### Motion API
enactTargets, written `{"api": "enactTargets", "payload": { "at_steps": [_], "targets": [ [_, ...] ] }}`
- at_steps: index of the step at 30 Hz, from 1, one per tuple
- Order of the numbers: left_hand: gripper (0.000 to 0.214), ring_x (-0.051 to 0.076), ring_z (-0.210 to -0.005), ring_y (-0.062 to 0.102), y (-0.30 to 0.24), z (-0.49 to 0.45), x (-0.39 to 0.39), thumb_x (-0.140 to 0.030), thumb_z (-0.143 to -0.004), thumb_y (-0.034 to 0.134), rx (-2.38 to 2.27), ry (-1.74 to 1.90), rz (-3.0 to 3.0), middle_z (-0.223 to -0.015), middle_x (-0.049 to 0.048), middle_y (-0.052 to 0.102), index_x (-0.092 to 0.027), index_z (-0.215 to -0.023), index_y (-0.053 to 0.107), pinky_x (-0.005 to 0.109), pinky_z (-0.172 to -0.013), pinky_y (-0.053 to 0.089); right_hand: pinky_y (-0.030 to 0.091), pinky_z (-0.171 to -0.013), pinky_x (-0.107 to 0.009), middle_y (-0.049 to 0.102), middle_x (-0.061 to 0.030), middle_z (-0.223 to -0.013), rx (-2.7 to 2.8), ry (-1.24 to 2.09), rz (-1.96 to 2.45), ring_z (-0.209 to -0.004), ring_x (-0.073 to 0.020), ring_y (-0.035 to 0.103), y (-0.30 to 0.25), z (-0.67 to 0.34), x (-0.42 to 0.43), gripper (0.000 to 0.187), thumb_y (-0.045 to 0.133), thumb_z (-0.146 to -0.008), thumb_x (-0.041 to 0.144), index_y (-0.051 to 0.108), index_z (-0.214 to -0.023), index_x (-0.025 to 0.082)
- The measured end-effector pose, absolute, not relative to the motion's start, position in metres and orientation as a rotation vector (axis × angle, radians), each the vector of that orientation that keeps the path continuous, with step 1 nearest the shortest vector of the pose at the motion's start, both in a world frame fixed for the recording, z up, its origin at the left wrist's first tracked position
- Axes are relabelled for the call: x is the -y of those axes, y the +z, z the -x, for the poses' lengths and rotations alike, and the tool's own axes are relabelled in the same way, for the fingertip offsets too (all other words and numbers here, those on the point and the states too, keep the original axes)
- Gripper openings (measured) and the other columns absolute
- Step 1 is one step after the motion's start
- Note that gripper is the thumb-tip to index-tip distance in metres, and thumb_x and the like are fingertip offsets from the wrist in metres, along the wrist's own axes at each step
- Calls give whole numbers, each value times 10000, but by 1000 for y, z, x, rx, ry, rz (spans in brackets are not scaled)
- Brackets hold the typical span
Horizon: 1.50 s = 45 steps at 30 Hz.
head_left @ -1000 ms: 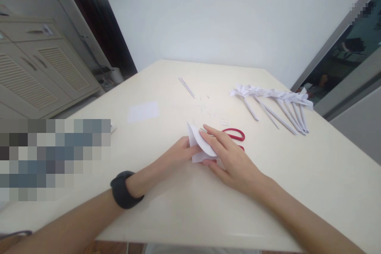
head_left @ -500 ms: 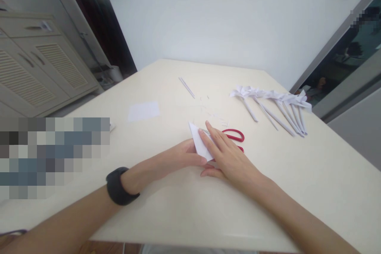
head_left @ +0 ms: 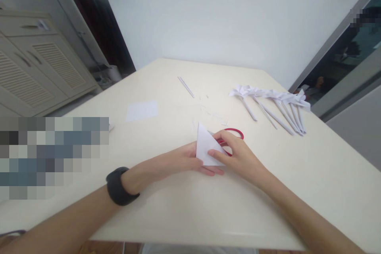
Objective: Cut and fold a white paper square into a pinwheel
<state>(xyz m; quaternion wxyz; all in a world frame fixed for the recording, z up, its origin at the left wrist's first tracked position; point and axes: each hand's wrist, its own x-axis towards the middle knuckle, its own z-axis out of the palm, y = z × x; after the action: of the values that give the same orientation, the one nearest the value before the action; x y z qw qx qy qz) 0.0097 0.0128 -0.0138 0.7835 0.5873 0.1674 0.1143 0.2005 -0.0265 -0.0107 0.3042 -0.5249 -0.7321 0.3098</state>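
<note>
Head view: nearest the camera both bare forearms reach out over the cream table (head_left: 184, 214), the left one wearing a black wristband (head_left: 120, 185); just beyond, the left hand (head_left: 181, 161) lies low on the tabletop with its fingers closed along the lower left edge of a folded paper triangle (head_left: 207, 147), one finger running under the bottom edge; the right hand (head_left: 242, 158) meets it from the other side, thumb and forefinger pinched narrowly on the lower right part of the same paper; so both hands hold the triangle, which stands tilted up from the table between them, its point upward, near the middle of the tabletop; directly behind the right hand, touching or nearly touching its knuckles, lie red-handled scissors (head_left: 236, 130), only a handle loop and a little of the blades showing; a little farther, small paper scraps (head_left: 216, 117) are scattered; to the left of these, well apart from the hands, a small white sheet (head_left: 142, 110) lies flat; farther back lie two thin paper strips (head_left: 186, 87); toward the right far edge a row of rolled paper stems with crumpled tops (head_left: 275, 105) is laid side by side; beyond the table stand a louvred cabinet (head_left: 44, 67) at left and a pale wall (head_left: 223, 20).
</note>
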Motion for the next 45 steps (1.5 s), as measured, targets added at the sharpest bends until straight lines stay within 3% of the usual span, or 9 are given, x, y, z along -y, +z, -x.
{"api": "enactTargets", "payload": {
  "at_steps": [6,10,14,17,22,30,35,45],
  "targets": [
    [483,247,-1126,574,-8,-12,-11,-93,-877,466,-335,228,-1222,-1361,58,479,-288,-1313,394,448,-996,401,452,-690,-303,578,-36,-948,1904,928,1389,-832,-174,555,-16,-201,22,155,599,-788,318,576,-875,192],
    [570,242,-1105,588,0,-15,-10,-131,-779,643,-440,240,-1225,-1380,90,456,-255,-1283,408,420,-986,418,439,-655,-294,597,-27,-856,1834,1014,1399,-769,-172,569,-14,-204,21,140,577,-800,307,589,-848,175],
    [571,247,-1044,622,-7,-16,-13,-181,-726,706,-547,298,-1254,-1232,131,584,-201,-1230,438,424,-944,446,429,-619,-282,625,-27,-837,1764,1076,1377,-742,-178,585,-11,-206,20,163,558,-809,318,613,-875,179],
    [430,240,-987,647,-14,-14,-13,-203,-730,696,-645,383,-1330,-1070,110,665,-178,-1112,501,414,-915,461,424,-600,-278,635,-36,-814,1726,1069,1409,-724,-184,581,-10,-208,18,197,565,-800,345,629,-870,173],
    [228,230,-938,667,-16,-13,-10,-260,-776,630,-760,474,-1463,-987,64,698,-192,-978,549,386,-888,470,420,-597,-274,637,-40,-827,1678,1110,1400,-715,-177,579,-8,-210,19,205,548,-812,352,631,-844,167],
    [130,217,-947,652,5,-15,-3,-262,-811,556,-847,442,-1735,-960,40,718,-196,-921,574,333,-869,454,411,-586,-261,605,-22,-819,1668,1161,1411,-713,-167,561,-11,-209,20,208,582,-794,359,606,-890,175],
    [134,215,-870,652,10,-15,0,-250,-820,517,-886,443,-1889,-853,10,718,-205,-921,592,304,-774,473,396,-557,-250,574,-5,-791,1629,1150,1446,-685,-155,533,-14,-209,19,233,619,-765,381,599,-892,186],
    [130,216,-854,648,6,-14,-1,-269,-837,500,-906,453,-2001,-794,3,707,-206,-883,604,259,-684,458,435,-612,-291,643,-44,-873,1577,1224,1471,-758,-200,592,-11,-210,21,316,610,-766,440,604,-930,170]
  ]
}}
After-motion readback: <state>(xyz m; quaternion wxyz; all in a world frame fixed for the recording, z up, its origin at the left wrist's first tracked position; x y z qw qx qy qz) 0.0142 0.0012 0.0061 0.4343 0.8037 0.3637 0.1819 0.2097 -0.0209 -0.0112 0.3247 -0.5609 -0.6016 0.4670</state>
